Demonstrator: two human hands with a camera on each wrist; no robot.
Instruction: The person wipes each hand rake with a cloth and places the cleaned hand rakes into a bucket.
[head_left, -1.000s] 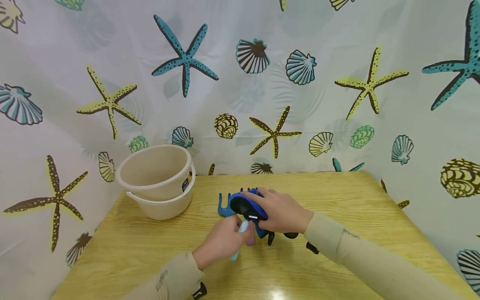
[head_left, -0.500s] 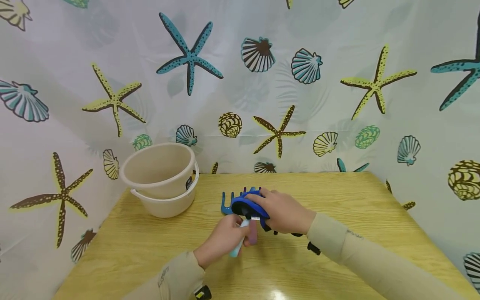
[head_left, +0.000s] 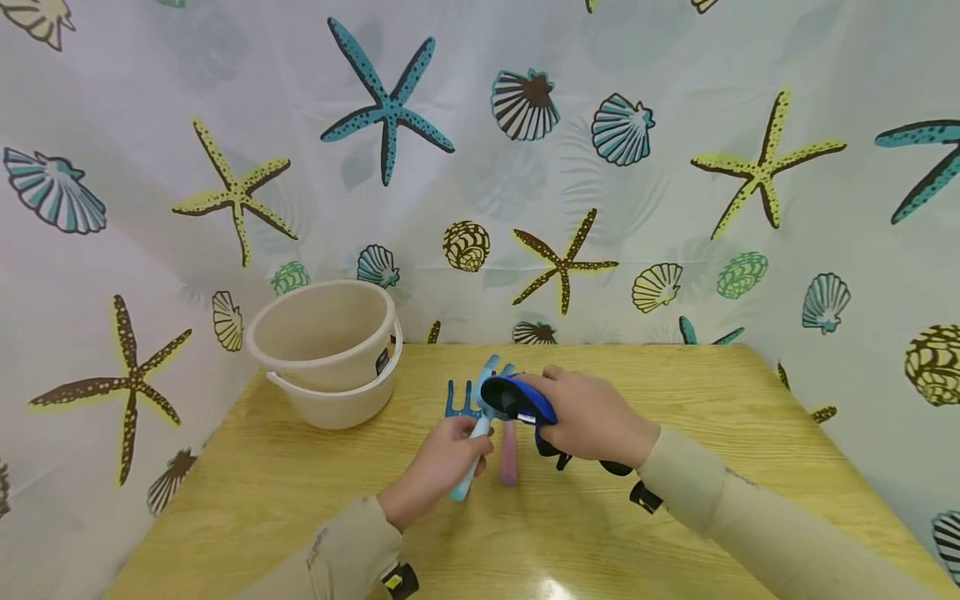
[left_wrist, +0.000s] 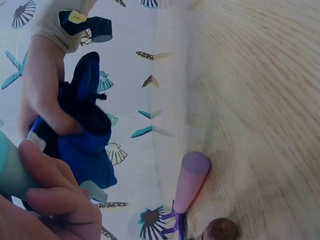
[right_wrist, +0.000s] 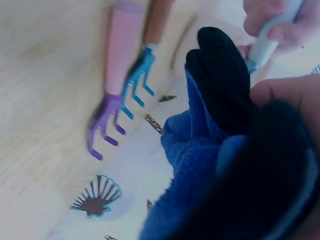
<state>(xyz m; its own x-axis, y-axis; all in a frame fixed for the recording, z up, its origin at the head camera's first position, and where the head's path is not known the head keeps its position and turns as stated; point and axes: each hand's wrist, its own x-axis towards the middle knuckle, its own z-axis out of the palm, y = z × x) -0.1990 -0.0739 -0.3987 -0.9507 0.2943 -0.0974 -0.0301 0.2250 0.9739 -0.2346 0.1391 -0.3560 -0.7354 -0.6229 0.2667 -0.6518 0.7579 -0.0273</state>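
My left hand (head_left: 437, 467) grips the pale blue handle (head_left: 470, 467) of a small garden hand fork, whose light blue tines (head_left: 487, 372) point away from me. My right hand (head_left: 592, 417) holds a blue terry cloth mitt (right_wrist: 195, 135) with black lining, close against the fork's neck. The cloth hides part of the fork's head. Below, on the table, lie a hand rake with a pink handle (head_left: 508, 458) and purple tines (right_wrist: 107, 122), and a blue hand rake (head_left: 461, 400) with a brown handle (right_wrist: 159, 22).
A cream bucket (head_left: 337, 404) with a white carrying handle stands at the back left of the wooden table (head_left: 645, 550). A curtain (head_left: 450, 100) printed with starfish and shells hangs behind the table and along its sides.
My right hand and the cloth have shifted right and slightly up. The fork's light blue tines now show past the cloth, and the pink handle below is more exposed.
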